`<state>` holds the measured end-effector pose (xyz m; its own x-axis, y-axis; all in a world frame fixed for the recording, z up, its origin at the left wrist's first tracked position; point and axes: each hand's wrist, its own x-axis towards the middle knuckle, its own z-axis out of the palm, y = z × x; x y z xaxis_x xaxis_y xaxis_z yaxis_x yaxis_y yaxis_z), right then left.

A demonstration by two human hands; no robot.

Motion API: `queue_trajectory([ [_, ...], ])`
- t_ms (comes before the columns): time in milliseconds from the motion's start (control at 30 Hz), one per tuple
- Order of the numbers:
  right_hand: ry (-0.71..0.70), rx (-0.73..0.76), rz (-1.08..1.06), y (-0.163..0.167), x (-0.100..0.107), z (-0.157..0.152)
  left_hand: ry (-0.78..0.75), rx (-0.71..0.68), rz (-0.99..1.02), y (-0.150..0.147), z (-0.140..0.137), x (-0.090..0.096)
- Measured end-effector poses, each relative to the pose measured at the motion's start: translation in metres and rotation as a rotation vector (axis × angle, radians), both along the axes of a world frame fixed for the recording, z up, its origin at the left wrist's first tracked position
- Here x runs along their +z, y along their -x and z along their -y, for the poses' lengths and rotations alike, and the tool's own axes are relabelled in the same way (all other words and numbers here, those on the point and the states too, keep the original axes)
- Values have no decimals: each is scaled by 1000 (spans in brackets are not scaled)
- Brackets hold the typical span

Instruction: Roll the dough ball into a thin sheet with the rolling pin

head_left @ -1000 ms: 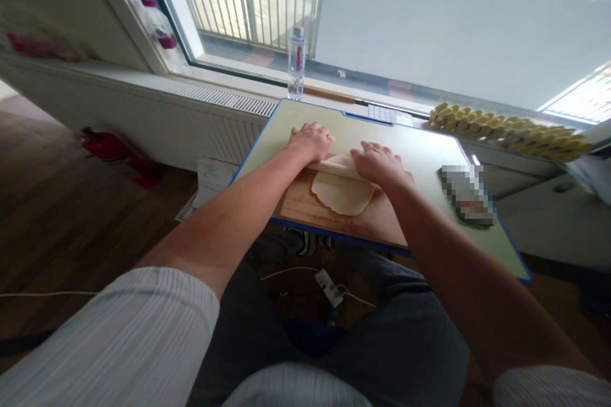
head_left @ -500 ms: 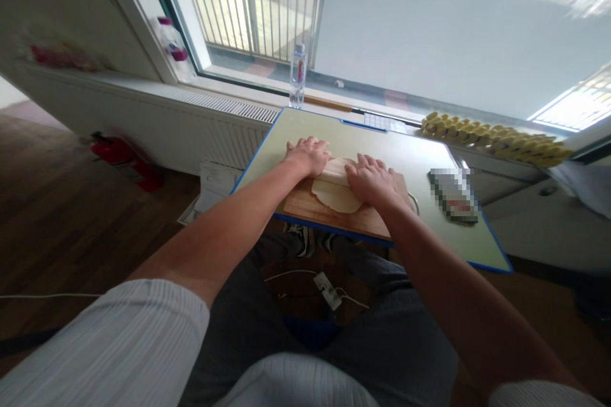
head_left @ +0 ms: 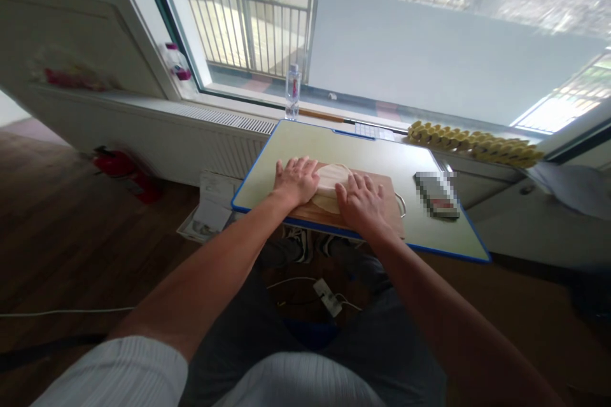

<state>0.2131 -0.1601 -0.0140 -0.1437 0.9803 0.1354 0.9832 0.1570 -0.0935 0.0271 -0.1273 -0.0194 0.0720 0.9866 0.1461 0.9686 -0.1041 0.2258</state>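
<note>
A thin, flat sheet of pale dough (head_left: 336, 172) lies on a wooden cutting board (head_left: 387, 210) with a metal handle at its right end. Across the dough runs a light wooden rolling pin (head_left: 327, 192), seen only in the gap between my hands. My left hand (head_left: 296, 181) rests palm down over the pin's left part, fingers stretched forward. Over its right part lies my right hand (head_left: 363, 202), also flat with the fingers spread. Both hands cover the pin's ends, and neither is wrapped round it.
The board lies on a small blue-edged table (head_left: 258, 181). A blurred-out flat object (head_left: 436, 194) is at the table's right. Along the sill stand a water bottle (head_left: 293, 92) and a yellow wavy row (head_left: 472, 143). Below are a power strip (head_left: 328, 297) and a fire extinguisher (head_left: 126, 172).
Both hands have rolled the pin toward me, so more dough shows beyond it and less on my side. The camera view has also shifted slightly.
</note>
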Motion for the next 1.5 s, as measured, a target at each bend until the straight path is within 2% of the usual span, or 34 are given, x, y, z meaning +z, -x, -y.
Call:
queue_trajectory([
  [133,-45,21,-3,0,-4,19,-58,-4,0,1,22,-2],
  [300,-118,34,-9,-2,-15,36,-61,-7,18,2,44,-3],
  [467,-157,61,-20,-3,-24,70,-95,-10,9,2,69,-10],
  [600,-157,45,-13,1,-29,93,-103,-4,17,1,76,-12],
  [700,-172,8,-15,3,-29,88,-75,-7,22,-3,66,-8],
  [933,-146,-40,-15,-2,-19,41,0,-27,21,-16,17,2],
  [1167,-43,-56,1,-9,-4,5,101,-69,0,-23,-32,5],
  [1500,52,-21,-28,-27,2,-58,85,-87,13,-36,-83,11],
])
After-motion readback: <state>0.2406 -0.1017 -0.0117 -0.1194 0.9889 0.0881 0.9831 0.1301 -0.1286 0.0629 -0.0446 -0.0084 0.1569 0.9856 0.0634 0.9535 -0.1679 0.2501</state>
